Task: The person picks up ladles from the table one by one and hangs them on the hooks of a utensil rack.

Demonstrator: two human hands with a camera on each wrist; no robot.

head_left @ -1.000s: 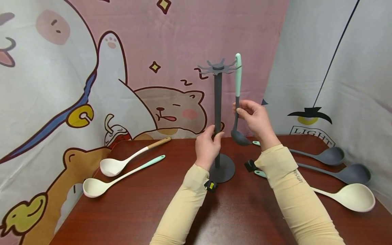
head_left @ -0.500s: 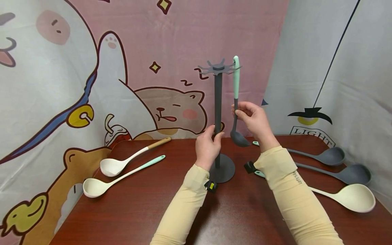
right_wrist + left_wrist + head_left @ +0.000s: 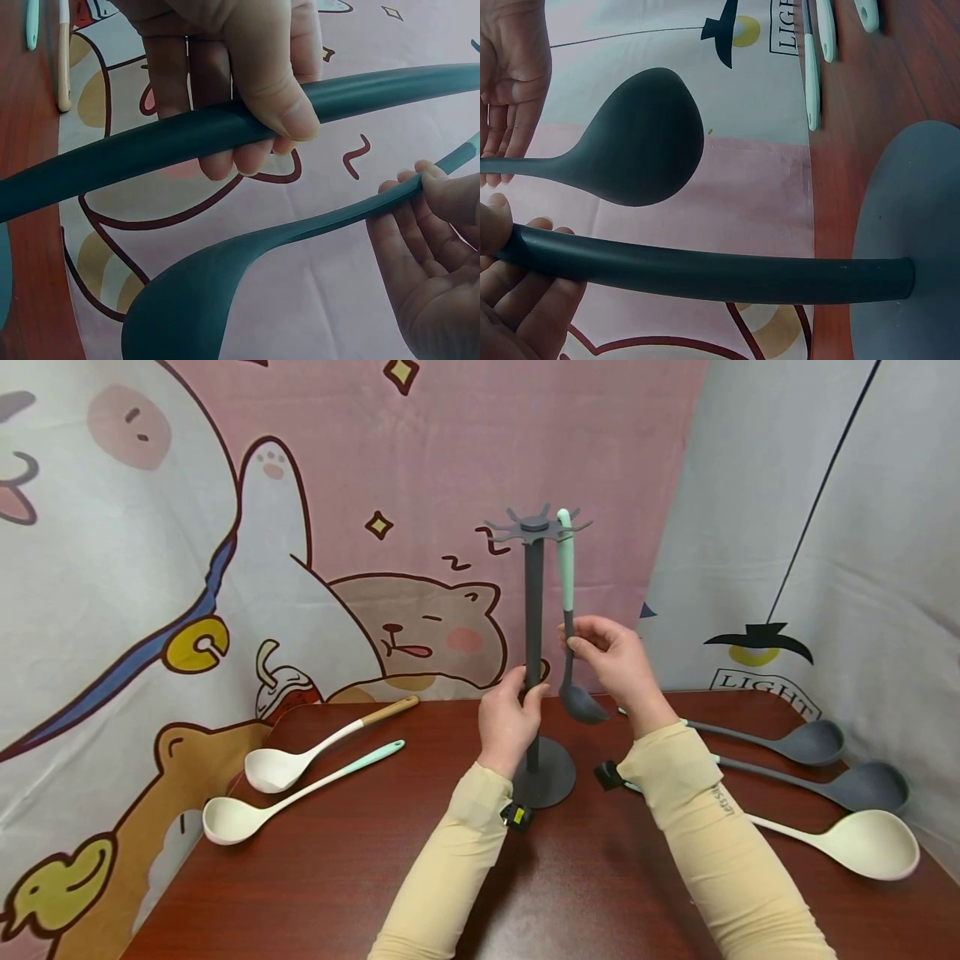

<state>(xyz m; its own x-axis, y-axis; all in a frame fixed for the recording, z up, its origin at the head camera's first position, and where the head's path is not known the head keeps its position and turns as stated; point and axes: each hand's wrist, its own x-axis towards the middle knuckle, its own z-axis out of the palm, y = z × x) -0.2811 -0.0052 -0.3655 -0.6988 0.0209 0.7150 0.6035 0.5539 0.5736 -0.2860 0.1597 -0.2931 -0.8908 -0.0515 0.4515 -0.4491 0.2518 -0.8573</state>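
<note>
A dark grey stand [image 3: 533, 602] rises from a round base [image 3: 551, 781] and carries a ring of hooks [image 3: 535, 525] on top. My left hand [image 3: 508, 718] grips its pole below the middle, thumb and fingers around it, as the right wrist view also shows. Just right of the pole, my right hand [image 3: 611, 660] pinches the grey shaft of a ladle [image 3: 567, 577] with a mint handle. The ladle hangs upright, bowl [image 3: 645, 139] down, above the table. Its handle top is level with the hooks; whether a hook passes through its hole cannot be told.
On the left of the brown table [image 3: 337, 893] lie a white ladle with a wooden handle [image 3: 277, 770] and a cream ladle with a mint handle [image 3: 232, 820]. Two grey ladles [image 3: 813, 743] and a cream one [image 3: 873, 845] lie at right, partly behind my right arm. Printed cloth hangs behind.
My right hand has moved left and slightly down with the ladle, bringing its handle from the hook tips closer to the pole. My left hand has stayed on the pole.
</note>
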